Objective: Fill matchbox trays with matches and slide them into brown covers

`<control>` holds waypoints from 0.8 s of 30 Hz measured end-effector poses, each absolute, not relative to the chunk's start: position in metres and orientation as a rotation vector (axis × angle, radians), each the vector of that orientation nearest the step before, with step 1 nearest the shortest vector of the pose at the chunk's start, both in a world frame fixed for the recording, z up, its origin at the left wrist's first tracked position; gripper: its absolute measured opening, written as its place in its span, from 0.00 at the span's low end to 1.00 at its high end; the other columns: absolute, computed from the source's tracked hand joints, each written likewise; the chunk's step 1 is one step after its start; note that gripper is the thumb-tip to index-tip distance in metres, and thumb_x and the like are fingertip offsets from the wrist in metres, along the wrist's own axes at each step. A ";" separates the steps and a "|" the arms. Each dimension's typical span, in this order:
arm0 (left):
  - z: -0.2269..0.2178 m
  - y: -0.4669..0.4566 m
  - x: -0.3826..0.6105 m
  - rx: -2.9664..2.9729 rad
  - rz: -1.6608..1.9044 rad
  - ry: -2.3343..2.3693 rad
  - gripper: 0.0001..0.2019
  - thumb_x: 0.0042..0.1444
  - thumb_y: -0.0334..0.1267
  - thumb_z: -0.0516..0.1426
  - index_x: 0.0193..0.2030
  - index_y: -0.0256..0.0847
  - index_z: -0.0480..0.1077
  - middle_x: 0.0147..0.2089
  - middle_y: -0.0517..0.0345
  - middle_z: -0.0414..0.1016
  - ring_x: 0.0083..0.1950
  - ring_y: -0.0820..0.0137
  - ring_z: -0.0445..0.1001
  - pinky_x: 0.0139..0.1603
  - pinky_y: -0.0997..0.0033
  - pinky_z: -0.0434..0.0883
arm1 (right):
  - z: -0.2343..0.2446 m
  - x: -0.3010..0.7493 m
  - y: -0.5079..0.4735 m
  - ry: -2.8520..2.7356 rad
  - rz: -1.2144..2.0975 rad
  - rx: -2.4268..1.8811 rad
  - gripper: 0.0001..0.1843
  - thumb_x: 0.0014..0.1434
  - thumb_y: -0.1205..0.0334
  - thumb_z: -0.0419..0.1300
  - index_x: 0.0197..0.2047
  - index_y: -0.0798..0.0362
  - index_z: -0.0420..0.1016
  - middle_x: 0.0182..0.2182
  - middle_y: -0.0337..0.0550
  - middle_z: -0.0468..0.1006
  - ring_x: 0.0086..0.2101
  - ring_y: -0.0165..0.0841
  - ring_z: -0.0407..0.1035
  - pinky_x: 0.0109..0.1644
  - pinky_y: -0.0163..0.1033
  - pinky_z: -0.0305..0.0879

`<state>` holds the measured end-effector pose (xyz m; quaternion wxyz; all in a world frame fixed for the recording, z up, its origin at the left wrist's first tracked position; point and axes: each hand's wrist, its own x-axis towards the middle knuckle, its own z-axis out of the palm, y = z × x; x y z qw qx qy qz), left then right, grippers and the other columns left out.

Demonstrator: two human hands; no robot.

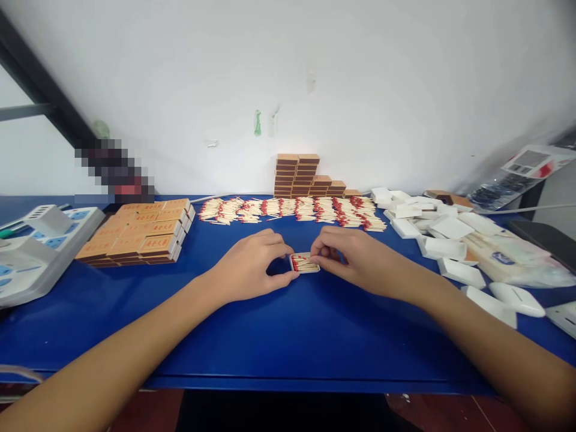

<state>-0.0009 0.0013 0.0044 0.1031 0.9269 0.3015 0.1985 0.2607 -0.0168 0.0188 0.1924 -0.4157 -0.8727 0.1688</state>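
Observation:
A small white matchbox tray (305,263) filled with red-tipped matches lies on the blue table (252,324) between my hands. My left hand (249,264) curls around the tray's left end, thumb and fingers pinching it. My right hand (348,252) grips the tray's right end with bent fingers. A long row of loose red-tipped matches (292,210) lies just beyond my hands.
Closed orange matchboxes (139,234) are laid in a block at the left. A stepped stack of orange boxes (306,177) stands by the wall. Several empty white trays (432,231) are heaped at the right. A power strip (36,240) sits at the far left.

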 end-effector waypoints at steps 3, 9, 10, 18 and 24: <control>0.004 0.001 0.000 2.735 0.580 0.871 0.12 0.67 0.43 0.65 0.51 0.39 0.80 0.44 0.53 0.80 0.49 0.60 0.76 0.49 0.61 0.74 | 0.015 0.258 -0.018 -2.448 0.503 -1.175 0.09 0.73 0.57 0.58 0.41 0.49 0.76 0.38 0.44 0.79 0.35 0.35 0.72 0.39 0.40 0.65; 0.003 0.000 0.000 2.731 0.586 0.874 0.12 0.67 0.43 0.65 0.52 0.39 0.80 0.44 0.53 0.81 0.49 0.60 0.76 0.50 0.60 0.74 | 0.012 0.262 -0.014 -2.447 0.557 -1.189 0.12 0.74 0.52 0.59 0.40 0.49 0.77 0.37 0.44 0.78 0.34 0.34 0.71 0.38 0.40 0.65; 0.003 0.000 0.000 2.729 0.588 0.882 0.12 0.67 0.43 0.65 0.52 0.39 0.80 0.44 0.53 0.81 0.49 0.60 0.76 0.50 0.60 0.74 | 0.012 0.264 -0.013 -2.453 0.556 -1.194 0.12 0.73 0.52 0.60 0.40 0.49 0.77 0.37 0.43 0.77 0.34 0.34 0.70 0.38 0.40 0.64; 0.003 0.001 -0.002 2.719 0.568 0.903 0.12 0.66 0.44 0.66 0.51 0.40 0.80 0.44 0.54 0.81 0.48 0.61 0.76 0.48 0.61 0.73 | 0.009 0.259 -0.013 -2.442 0.582 -1.169 0.11 0.74 0.55 0.59 0.40 0.50 0.76 0.36 0.42 0.76 0.33 0.33 0.70 0.38 0.40 0.64; 0.003 0.002 -0.004 2.714 0.543 0.920 0.13 0.67 0.45 0.65 0.52 0.40 0.80 0.44 0.53 0.81 0.49 0.60 0.76 0.50 0.60 0.74 | 0.010 0.264 -0.011 -2.409 0.524 -1.153 0.09 0.73 0.56 0.60 0.41 0.50 0.77 0.35 0.42 0.77 0.33 0.33 0.70 0.38 0.40 0.64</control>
